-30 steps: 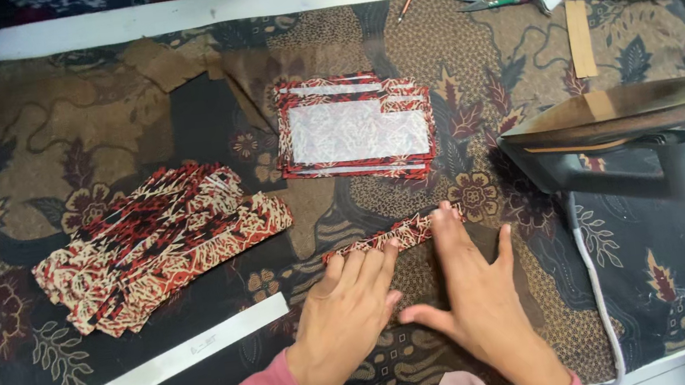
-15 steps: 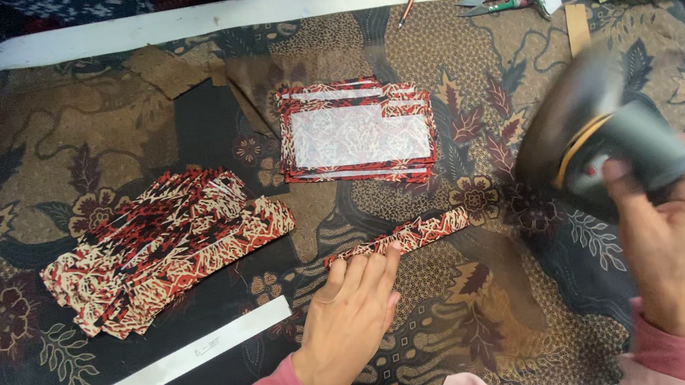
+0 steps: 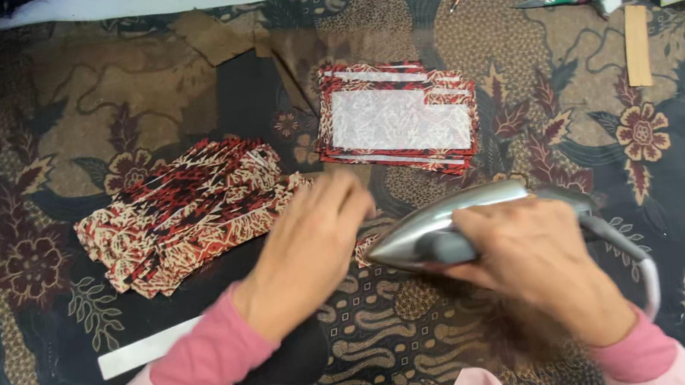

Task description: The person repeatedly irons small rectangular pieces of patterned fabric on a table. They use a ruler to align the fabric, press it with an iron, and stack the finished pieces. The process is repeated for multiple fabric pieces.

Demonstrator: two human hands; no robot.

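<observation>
Batik table cloth (image 3: 26, 170), patterned brown. Iron (image 3: 451, 227), silver, central: right hand (image 3: 534, 265) fingers wrapped around its handle. Folded strip stack (image 3: 188, 211) lies left of iron. Left hand (image 3: 310, 249), fingers loosely extended, beside iron's tip, touching fabric strip (image 3: 364, 249).

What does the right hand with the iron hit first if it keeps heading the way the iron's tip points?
The right hand holds the iron, tip pointing left. First in line is likely the left hand, fingers beside the tip; the gap is blurred.
</observation>
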